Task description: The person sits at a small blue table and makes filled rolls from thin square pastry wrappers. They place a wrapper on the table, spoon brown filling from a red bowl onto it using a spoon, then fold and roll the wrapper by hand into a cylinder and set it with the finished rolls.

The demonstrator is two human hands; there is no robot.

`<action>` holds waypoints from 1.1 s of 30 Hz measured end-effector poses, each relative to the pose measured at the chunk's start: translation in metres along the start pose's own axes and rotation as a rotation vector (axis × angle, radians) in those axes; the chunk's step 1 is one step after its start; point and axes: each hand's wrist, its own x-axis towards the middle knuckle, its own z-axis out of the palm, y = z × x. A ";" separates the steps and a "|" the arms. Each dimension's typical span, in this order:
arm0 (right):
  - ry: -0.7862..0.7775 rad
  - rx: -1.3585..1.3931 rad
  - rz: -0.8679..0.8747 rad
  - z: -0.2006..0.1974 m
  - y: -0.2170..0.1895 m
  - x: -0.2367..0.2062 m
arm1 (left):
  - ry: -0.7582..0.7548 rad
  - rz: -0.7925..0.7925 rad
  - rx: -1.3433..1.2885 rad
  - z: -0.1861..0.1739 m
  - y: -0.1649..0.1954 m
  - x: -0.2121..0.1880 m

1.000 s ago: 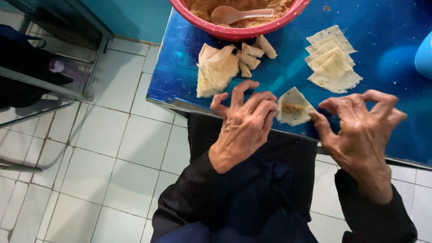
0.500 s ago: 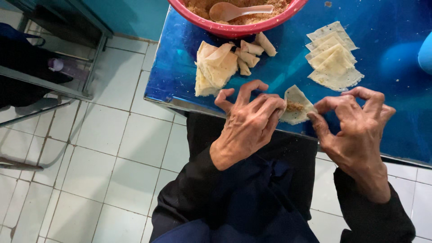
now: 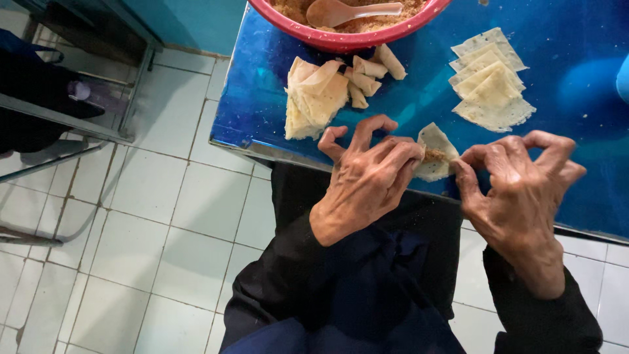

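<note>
A pale thin wrapper (image 3: 438, 143) with brown filling lies on the blue table (image 3: 419, 98) near its front edge. My left hand (image 3: 367, 180) pinches the wrapper's left side with its fingertips. My right hand (image 3: 517, 190) pinches the right side, thumb and forefinger on the edge. The wrapper is partly folded over the filling.
A red bowl (image 3: 341, 40) of brown crumbly filling with a pale spoon (image 3: 344, 11) stands at the table's far edge. Several rolled pieces (image 3: 373, 69) and a pile of folded wrappers (image 3: 314, 98) lie below it. A stack of flat wrappers (image 3: 491, 82) lies to the right. White tiled floor is at left.
Both hands have closed in on the wrapper and folded its sides further over the filling. The view has shifted slightly.
</note>
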 end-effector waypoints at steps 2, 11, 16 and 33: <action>0.012 0.003 -0.021 0.001 0.000 0.001 | -0.001 0.001 -0.003 0.000 -0.001 0.000; 0.149 0.273 -0.123 -0.007 -0.009 0.010 | -0.028 0.002 -0.003 -0.001 -0.002 0.000; 0.129 0.517 -0.179 -0.012 -0.016 0.020 | -0.046 0.002 0.017 0.001 -0.003 0.002; 0.040 0.615 -0.100 0.002 -0.003 0.019 | -0.075 0.034 -0.001 -0.003 -0.009 0.002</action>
